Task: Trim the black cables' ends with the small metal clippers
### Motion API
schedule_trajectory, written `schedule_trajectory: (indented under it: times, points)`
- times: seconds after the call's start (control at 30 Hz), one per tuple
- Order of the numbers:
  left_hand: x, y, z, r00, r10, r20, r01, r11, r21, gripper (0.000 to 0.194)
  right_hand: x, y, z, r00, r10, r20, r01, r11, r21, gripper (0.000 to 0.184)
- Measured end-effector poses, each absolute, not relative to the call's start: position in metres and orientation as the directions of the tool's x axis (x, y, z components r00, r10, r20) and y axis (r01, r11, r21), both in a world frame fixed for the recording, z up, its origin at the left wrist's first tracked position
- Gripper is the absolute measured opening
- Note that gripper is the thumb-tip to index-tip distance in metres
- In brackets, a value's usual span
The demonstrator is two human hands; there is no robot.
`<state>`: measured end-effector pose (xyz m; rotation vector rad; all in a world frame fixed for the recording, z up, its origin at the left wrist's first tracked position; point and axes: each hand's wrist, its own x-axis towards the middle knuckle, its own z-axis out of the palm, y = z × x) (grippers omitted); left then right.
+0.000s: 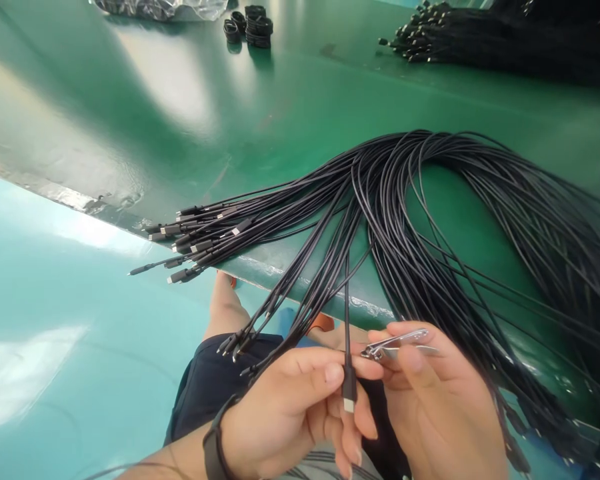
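Between the thumb and fingers of my left hand [300, 400] is the plug end of a black USB cable [349, 381], its metal tip pointing down toward me. My right hand [440, 400] grips a silver nail clipper [400, 343] between thumb and fingers, its jaws close to the cable just above the plug. A large bundle of black cables [380, 160] arches over the green table. Many plug ends [195, 247] lie fanned out at the table's near edge, and others hang over it near my lap.
The green table [290, 100] has its edge just in front of my legs. Small coiled black cables [258, 28] stand at the back, beside a clear plastic bag [165, 8]. Another thick cable bundle [460, 37] lies at the back right.
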<state>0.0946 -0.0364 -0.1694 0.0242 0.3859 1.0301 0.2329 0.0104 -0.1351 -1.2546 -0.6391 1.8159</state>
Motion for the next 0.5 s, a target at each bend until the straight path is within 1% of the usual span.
schedule_trajectory:
  times: [0.03,0.07,0.1,0.17,0.23,0.3,0.4,0.5]
  points:
    - [0.096,-0.037,-0.173,0.476,0.834,-0.281,-0.839,0.526,0.139,0.032,0.233,0.01,-0.135,-0.186,0.836,-0.516,-0.342,-0.547,-0.764,0.013]
    - [0.097,-0.037,-0.176,0.483,0.832,-0.275,-0.841,0.528,0.119,0.031,0.234,0.01,-0.134,-0.195,0.828,-0.526,-0.34,-0.56,-0.756,0.015]
    - [0.098,-0.038,-0.177,0.469,0.836,-0.285,-0.841,0.521,0.144,0.03,0.234,0.009,-0.134,-0.193,0.823,-0.534,-0.335,-0.567,-0.753,0.016]
    - [0.101,-0.038,-0.177,0.382,0.856,-0.349,-0.827,0.485,0.285,0.027,0.234,0.008,-0.134,-0.179,0.821,-0.543,-0.319,-0.57,-0.757,0.018]
    - [0.104,-0.038,-0.172,0.241,0.866,-0.439,-0.776,0.443,0.449,0.029,0.232,0.007,-0.133,-0.176,0.832,-0.526,-0.325,-0.553,-0.767,0.018]
    - [0.105,-0.038,-0.167,0.123,0.856,-0.503,-0.711,0.429,0.557,0.031,0.23,0.008,-0.133,-0.19,0.844,-0.502,-0.352,-0.536,-0.768,0.014]
    - [0.106,-0.04,-0.164,0.057,0.849,-0.525,-0.642,0.434,0.632,0.03,0.228,0.008,-0.134,-0.211,0.838,-0.503,-0.354,-0.545,-0.76,0.009]
    - [0.108,-0.04,-0.164,0.043,0.849,-0.526,-0.622,0.435,0.651,0.032,0.229,0.007,-0.136,-0.229,0.832,-0.505,-0.328,-0.554,-0.765,0.011]
